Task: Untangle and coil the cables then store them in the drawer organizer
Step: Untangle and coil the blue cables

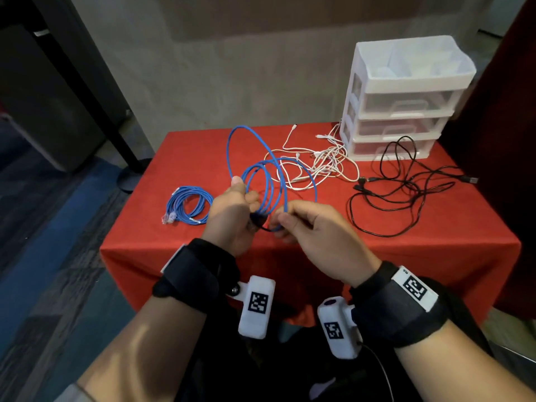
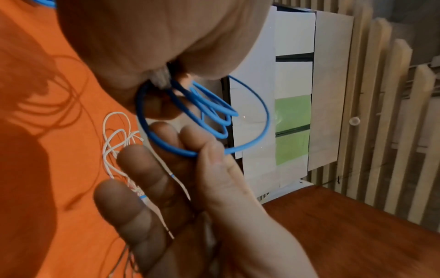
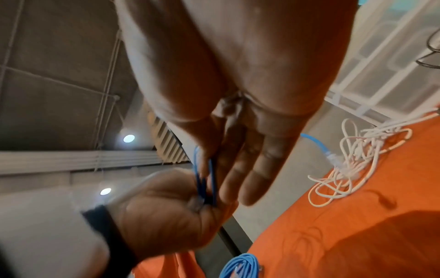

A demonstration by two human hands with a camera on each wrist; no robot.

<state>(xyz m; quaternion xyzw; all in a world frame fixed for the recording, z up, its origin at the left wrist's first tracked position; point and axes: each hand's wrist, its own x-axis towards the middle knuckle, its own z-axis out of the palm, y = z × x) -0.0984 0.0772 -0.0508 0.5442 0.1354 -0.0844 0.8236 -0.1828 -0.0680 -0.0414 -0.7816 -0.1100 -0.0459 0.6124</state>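
Observation:
In the head view my left hand grips several upright loops of a blue network cable above the red table. My right hand pinches the same cable at the bottom of the loops, just right of the left hand. The left wrist view shows the loops coming out of my left fist, with my right thumb pressing the strand. From the right wrist, a clear plug on the blue cable's free end lies by the white cables. A second blue cable lies coiled at the left.
A tangle of white cables lies mid-table, and loose black cables spread at the right. The white three-drawer organizer stands at the back right corner with its drawers closed. The table's front edge is just below my hands.

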